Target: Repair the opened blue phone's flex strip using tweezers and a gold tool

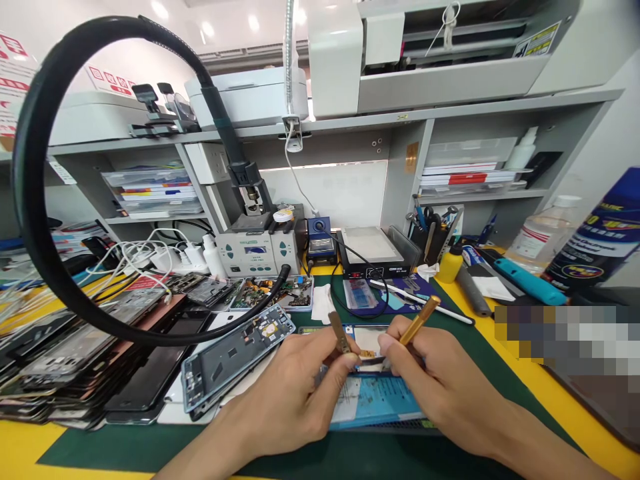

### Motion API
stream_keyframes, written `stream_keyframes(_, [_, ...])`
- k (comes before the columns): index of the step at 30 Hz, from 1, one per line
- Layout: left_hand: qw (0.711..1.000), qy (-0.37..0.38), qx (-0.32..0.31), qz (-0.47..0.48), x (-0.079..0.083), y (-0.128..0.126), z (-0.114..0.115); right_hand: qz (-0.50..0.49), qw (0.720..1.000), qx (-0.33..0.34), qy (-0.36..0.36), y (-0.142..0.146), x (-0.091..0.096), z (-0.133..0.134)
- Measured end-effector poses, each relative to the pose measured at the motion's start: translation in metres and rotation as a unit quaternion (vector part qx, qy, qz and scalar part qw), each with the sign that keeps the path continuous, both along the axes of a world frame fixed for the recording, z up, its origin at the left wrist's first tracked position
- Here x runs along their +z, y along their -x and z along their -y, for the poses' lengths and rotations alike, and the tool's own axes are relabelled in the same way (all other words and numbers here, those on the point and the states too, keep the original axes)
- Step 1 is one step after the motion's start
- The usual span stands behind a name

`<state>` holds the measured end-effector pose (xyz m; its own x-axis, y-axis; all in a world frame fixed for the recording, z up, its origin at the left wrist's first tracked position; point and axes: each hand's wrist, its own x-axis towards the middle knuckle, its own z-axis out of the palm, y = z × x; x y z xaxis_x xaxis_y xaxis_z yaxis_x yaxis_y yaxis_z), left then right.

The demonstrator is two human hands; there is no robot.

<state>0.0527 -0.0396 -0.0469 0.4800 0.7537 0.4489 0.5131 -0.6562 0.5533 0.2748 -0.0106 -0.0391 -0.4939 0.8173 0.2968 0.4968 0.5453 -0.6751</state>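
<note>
My left hand (313, 380) is closed in a pinch on brown metal tweezers (338, 328), their broad end pointing up. Between the fingers of my right hand (433, 367) sits a slim tool with a round gold handle (420, 320), held like a pen; its tip is hard to make out. Both hands meet over a blue-framed phone part (357, 331). A small gold ribbon piece (367, 354) shows between the fingertips. Beneath lies a light-blue flat pad (370, 400), partly covered by my hands.
An opened phone frame (233, 363) lies left of my hands, beside stacked phone parts (85, 353). A black hose (27, 133) arches over the left side from the hot-air station (257, 253). Behind stands a heating plate (373, 247); at right are a yellow bottle (451, 265) and spray can (595, 233).
</note>
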Motion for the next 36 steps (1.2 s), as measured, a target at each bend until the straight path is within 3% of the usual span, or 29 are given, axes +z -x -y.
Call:
stream_keyframes(27, [0.999,-0.021,0.013,-0.024,0.0052,-0.0015,0.0010,-0.005,1.000,-0.022,0.005,-0.0003,-0.0040,-0.0003])
stream_keyframes(36, [1.000,0.007,0.015,-0.014,0.0016,-0.0009,0.0013,-0.007,1.000,-0.023,0.002,-0.0007,-0.0051,0.0008])
